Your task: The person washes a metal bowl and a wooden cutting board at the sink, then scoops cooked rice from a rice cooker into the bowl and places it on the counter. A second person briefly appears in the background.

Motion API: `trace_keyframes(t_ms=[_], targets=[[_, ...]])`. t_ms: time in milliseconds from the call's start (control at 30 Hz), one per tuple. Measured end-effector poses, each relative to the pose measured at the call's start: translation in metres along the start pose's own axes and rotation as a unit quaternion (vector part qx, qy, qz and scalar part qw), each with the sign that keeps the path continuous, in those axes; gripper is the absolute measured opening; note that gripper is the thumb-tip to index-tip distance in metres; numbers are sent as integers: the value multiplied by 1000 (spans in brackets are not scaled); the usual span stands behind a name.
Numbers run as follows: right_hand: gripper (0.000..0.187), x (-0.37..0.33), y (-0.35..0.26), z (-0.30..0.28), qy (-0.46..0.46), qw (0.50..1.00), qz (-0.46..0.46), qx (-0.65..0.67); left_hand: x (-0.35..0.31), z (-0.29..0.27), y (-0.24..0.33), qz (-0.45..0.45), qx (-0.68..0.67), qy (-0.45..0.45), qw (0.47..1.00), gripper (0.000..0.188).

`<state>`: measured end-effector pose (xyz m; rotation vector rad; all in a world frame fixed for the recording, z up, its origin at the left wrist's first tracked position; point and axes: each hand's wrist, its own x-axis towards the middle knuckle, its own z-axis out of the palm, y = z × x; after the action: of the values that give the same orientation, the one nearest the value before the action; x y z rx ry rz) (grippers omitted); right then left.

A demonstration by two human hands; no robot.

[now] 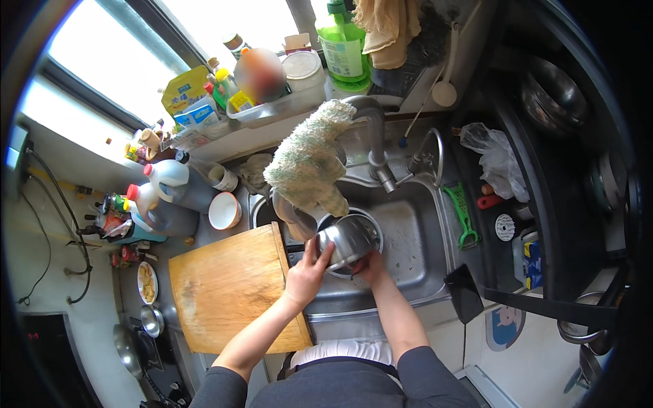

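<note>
Over the sink (408, 234) I hold a shiny metal bowl (348, 239) tilted on its side. My left hand (307, 273) grips its left edge, fingers pressed on the outside. At its lower right is my right hand (371, 266), fingers partly hidden by the bowl; something dark reddish shows beside them, too small to name. Beneath the bowl, a round pale-rimmed vessel (378, 228) sits in the sink, mostly covered. A light green fluffy cloth (309, 160) drapes over the grey faucet pipe just beyond my hands.
A wooden cutting board (228, 289) lies left of the sink, with an orange-rimmed bowl (225, 211) and large jugs (160, 207) behind. A green peeler (462, 217) rests at the sink's right edge. A green pump bottle (342, 51) stands on the sill. Dark shelving (524, 156) rises at right.
</note>
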<state>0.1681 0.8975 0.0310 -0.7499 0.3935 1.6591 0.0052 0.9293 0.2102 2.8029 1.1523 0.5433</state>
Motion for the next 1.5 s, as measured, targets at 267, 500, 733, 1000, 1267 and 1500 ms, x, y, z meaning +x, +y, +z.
trace_keyframes(t_ms=[267,500,733,1000,1267,1500], targets=[[24,35,12,2,-102,978,-159,-85,-32,-21,-12,83,-7,83,993,52],[28,37,7,25,116,888,-263,-358,-77,-38,-25,60,-21,120,991,40],[41,-5,-11,48,40,965,-107,-237,-88,-50,-28,108,-37,170,979,41],[33,-14,-34,21,-67,988,-19,-136,-85,-74,-29,145,-61,209,965,48],[13,-6,-33,7,-27,999,-41,-2,-89,-82,-35,156,-52,219,962,48],[5,-27,-17,64,28,985,-97,-136,-97,-102,-40,138,-23,275,951,42]])
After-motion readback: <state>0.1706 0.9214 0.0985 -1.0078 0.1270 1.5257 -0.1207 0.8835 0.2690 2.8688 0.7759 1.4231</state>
